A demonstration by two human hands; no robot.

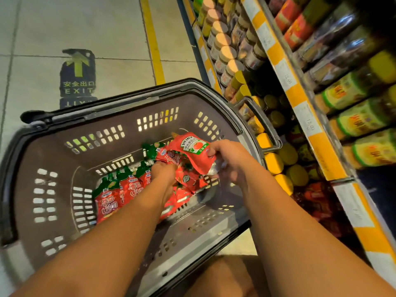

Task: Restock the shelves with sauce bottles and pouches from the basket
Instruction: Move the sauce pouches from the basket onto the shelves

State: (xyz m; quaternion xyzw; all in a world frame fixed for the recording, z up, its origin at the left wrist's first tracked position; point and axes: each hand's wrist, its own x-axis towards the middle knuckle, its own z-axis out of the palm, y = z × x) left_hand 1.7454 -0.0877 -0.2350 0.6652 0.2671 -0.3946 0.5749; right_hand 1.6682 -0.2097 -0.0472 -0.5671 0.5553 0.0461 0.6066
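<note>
Right hand (pixel 228 159) holds Heinz pouch (pixel 192 151) over basket (pixel 111 116); left hand (pixel 164 176) grasps pouches (pixel 120 194).

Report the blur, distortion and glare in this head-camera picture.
Head view: wide-angle bending curves the basket rim and slants the shelves; the jars at far right are smeared with motion blur; the Heinz pouch in the right hand reads sharply; the left hand is slightly soft; glare streaks the upper dark bottles.

Both bare forearms reaching forward and down, left hand (pixel 164 174) lower with fingers curled under and hidden, right hand (pixel 230 159) raised, thumb and fingers pinching
</note>
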